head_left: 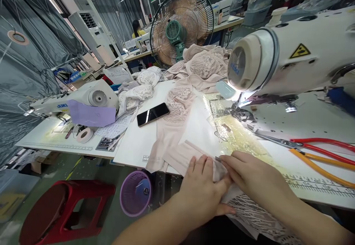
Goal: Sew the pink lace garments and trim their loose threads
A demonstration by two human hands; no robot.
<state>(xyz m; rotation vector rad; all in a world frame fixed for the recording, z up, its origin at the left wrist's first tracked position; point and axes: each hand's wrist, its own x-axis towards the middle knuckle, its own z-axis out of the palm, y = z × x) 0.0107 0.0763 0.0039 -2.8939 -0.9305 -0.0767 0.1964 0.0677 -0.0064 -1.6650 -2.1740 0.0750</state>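
Head view. Left hand: fingers extended and slightly spread, pressed on a beige fabric panel at the table edge; thumb off to the side, and whether it pinches cloth underneath cannot be told. Right hand: fingertips drawn together on a small grey metal piece, just beside the left fingertips; what it belongs to is hidden. The panel runs out ahead of the left fingertips; patterned beige lace hangs below the right fingers, its join to the panel covered.

Risks, as judged:
- Panel creeping or skewing, if the left fingers press unevenly while lace weight drags over the edge.
- Snagged or pulled mesh, if the metal piece catches an opening. Left fingertips lie close enough to be nicked, should it be sharp.
- Mixed pieces: a beige lace garment lies beyond the left fingers, near the smartphone; a tug could shift both.
- Cloth catching on the red-handled scissors or orange-handled scissors, right of the right fingers, if swept sideways.
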